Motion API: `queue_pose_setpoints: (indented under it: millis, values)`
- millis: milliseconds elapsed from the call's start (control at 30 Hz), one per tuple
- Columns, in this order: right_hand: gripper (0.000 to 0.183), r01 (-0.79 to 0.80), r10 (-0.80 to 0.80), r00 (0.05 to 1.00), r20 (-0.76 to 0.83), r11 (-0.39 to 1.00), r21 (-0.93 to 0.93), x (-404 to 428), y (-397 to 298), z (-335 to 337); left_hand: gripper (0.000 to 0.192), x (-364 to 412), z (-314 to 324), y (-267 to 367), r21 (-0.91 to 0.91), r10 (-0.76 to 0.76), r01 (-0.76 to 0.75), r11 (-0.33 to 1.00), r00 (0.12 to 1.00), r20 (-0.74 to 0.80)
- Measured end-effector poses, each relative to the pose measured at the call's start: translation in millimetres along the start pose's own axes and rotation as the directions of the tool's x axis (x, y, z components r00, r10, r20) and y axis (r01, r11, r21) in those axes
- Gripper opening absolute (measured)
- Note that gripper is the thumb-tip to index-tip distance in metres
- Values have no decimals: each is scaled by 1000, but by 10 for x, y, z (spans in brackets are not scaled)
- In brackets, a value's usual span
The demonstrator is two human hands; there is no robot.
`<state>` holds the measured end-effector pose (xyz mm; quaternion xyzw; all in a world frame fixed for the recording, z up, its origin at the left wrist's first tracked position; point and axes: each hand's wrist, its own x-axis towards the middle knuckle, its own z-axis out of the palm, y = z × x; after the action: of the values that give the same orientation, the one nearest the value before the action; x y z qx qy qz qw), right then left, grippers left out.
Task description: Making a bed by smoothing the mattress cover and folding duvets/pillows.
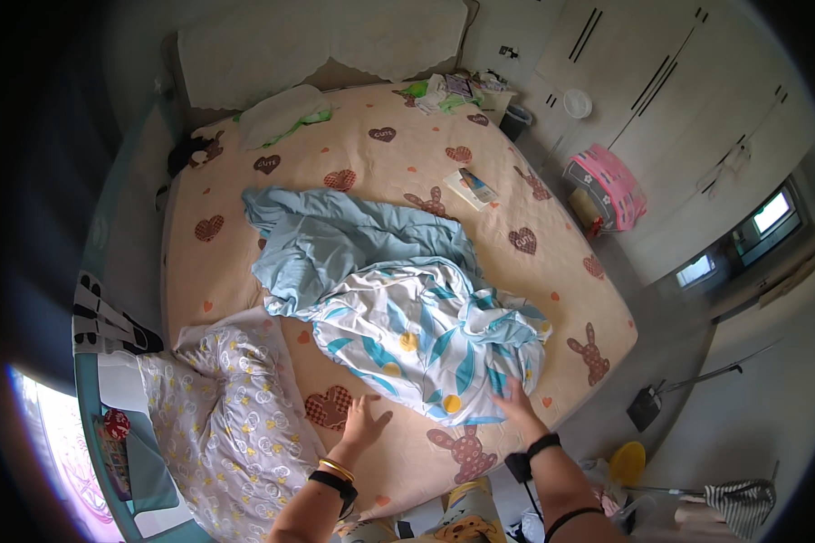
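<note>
A bunched quilt (407,319) lies in the middle of the bed, plain blue on its far side and white with teal leaves and yellow dots on the near side. My left hand (365,424) is short of its near edge, over the peach bedsheet (407,448), fingers apart and holding nothing. By the quilt's near right corner is my right hand (518,410), its fingers spread; whether they touch the cloth is unclear. A grey-lilac patterned quilt (238,421) lies heaped left of my left hand.
A booklet (472,188) lies on the bed's right half, a pillow (282,117) near the headboard. Wardrobes (638,88) line the right wall. A dustpan (645,407) and a yellow basin (627,463) are on the floor at right. A teal-framed rail (92,380) borders the left side.
</note>
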<state>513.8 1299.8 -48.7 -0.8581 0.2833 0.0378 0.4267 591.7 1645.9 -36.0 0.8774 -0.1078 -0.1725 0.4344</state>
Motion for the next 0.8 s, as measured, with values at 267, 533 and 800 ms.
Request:
queue_pose_setpoints:
  millis: [267,533,800]
  values:
    - [32,7,49,994,98,863,-505,1795,-202,-248,49,164,662,706,-427,-242,293,855,955,172]
    - [44,-407,-138,183,973,891,203,-158,-890,-402,24,250,1002,1662,-913,-536,393,113,797,277]
    - [36,-364,-16,22,1000,931,23,435,347,-1066,19,-1727,432,1706,-429,-601,582,691,792,107]
